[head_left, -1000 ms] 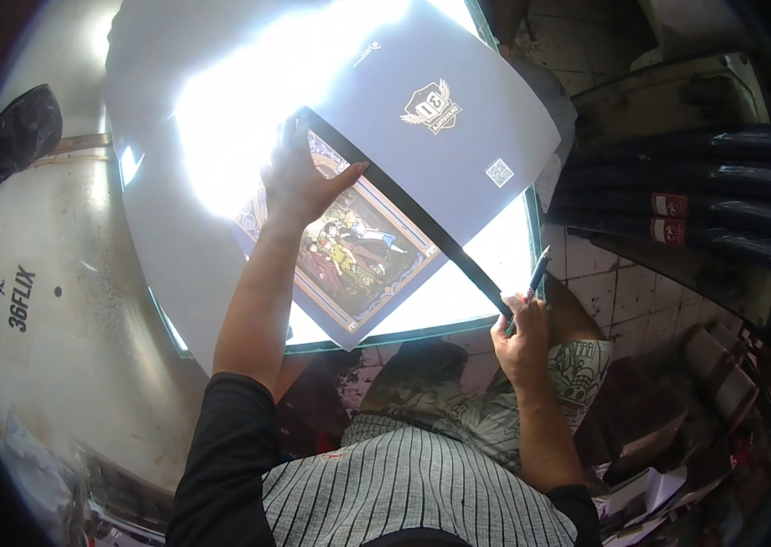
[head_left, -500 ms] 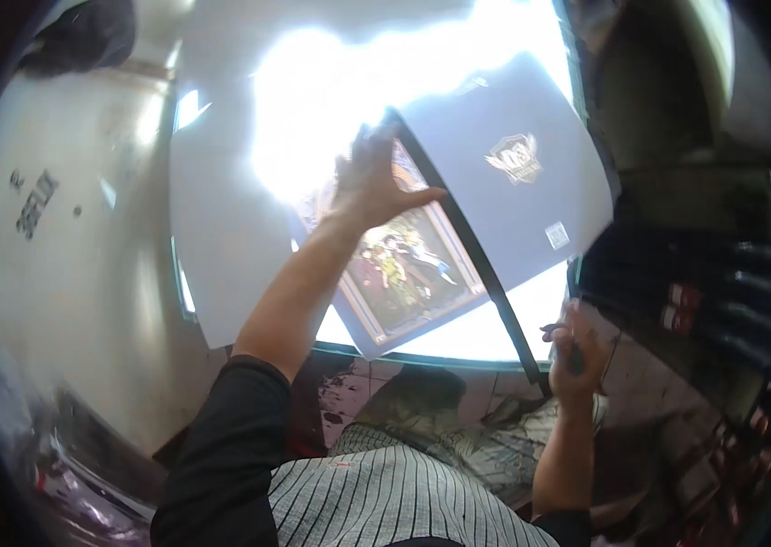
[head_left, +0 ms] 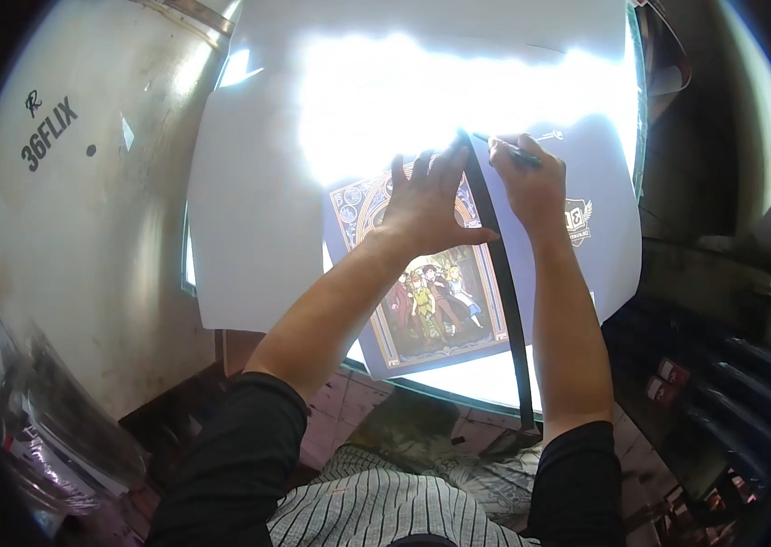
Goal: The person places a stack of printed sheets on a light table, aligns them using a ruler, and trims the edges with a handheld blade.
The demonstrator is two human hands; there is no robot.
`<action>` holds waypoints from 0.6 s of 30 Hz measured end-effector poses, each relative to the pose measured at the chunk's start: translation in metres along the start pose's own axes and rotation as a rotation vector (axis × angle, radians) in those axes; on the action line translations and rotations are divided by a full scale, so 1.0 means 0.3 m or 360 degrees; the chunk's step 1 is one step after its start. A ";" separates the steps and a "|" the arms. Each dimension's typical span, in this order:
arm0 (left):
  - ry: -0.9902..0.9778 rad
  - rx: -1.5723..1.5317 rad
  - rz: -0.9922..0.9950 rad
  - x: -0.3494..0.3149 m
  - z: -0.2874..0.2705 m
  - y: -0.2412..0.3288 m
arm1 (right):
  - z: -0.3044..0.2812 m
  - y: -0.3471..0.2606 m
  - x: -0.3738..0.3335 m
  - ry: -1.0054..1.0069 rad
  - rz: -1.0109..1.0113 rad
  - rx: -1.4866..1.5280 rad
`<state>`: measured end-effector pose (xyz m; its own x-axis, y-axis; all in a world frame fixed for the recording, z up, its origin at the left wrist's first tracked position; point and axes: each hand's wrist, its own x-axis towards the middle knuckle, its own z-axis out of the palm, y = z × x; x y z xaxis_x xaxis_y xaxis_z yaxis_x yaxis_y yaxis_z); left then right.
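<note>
A black straightedge (head_left: pixel 510 310) lies slantwise across a dark blue printed cover sheet (head_left: pixel 604 251), which has a picture panel of several cartoon figures and a winged crest. My left hand (head_left: pixel 426 205) presses flat over the picture panel with fingers spread, its thumb and fingertips at the straightedge. Just right of the straightedge's far end, my right hand (head_left: pixel 531 178) is closed round a slim dark pen (head_left: pixel 522 155). The pen's tip points toward the straightedge's far end, where glare hides whether it touches the sheet.
Under the sheet is a brightly lit glass-topped table (head_left: pixel 472 378), its far part washed out by glare. A large pale sheet (head_left: pixel 253 219) covers its left side. A pale metal panel (head_left: pixel 103 246) stands at the left. Dark plastic-wrapped bundles (head_left: pixel 741 392) lie at the right.
My right hand has moved from the straightedge's near end up to its far end, bringing the pen there. My left hand stays pressed on the sheet. The view has shifted slightly.
</note>
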<state>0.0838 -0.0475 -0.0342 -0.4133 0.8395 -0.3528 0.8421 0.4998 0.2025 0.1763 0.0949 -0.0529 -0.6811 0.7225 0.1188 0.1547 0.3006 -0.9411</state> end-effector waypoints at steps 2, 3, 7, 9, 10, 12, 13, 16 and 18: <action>0.0020 -0.0004 0.0013 0.005 0.006 -0.001 | -0.018 0.005 0.003 -0.0060 -0.0036 -0.0063; 0.0037 0.0004 0.0024 0.003 0.008 -0.003 | -0.031 0.003 0.000 -0.0063 -0.0033 -0.0066; 0.0063 -0.0024 0.0058 0.012 0.035 0.009 | -0.168 -0.058 -0.115 -0.0237 -0.0038 -0.0435; 0.0031 0.0029 0.0026 0.015 0.039 0.013 | -0.248 -0.088 -0.258 -0.0283 0.0209 -0.0397; 0.0085 0.0041 0.0053 0.023 0.067 -0.005 | -0.287 -0.094 -0.346 -0.0294 0.0178 -0.0412; 0.0147 -0.0047 0.0060 0.034 0.068 -0.012 | -0.396 -0.147 -0.529 -0.0450 0.0402 -0.0539; 0.0239 -0.0084 0.0068 0.020 0.070 -0.023 | -0.443 -0.178 -0.600 -0.0576 0.0571 -0.0582; 0.0235 -0.0098 0.0115 0.010 0.061 -0.040 | -0.536 -0.191 -0.829 -0.0751 0.0614 -0.0886; 0.0234 -0.0093 0.0134 0.016 0.077 -0.027 | -0.523 -0.202 -0.938 0.0111 0.0984 -0.0515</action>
<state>0.0831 -0.0524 -0.0587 -0.3920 0.8989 -0.1955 0.8562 0.4342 0.2799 0.4709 -0.0288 0.0204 -0.3537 0.8557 -0.3776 0.7116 -0.0159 -0.7024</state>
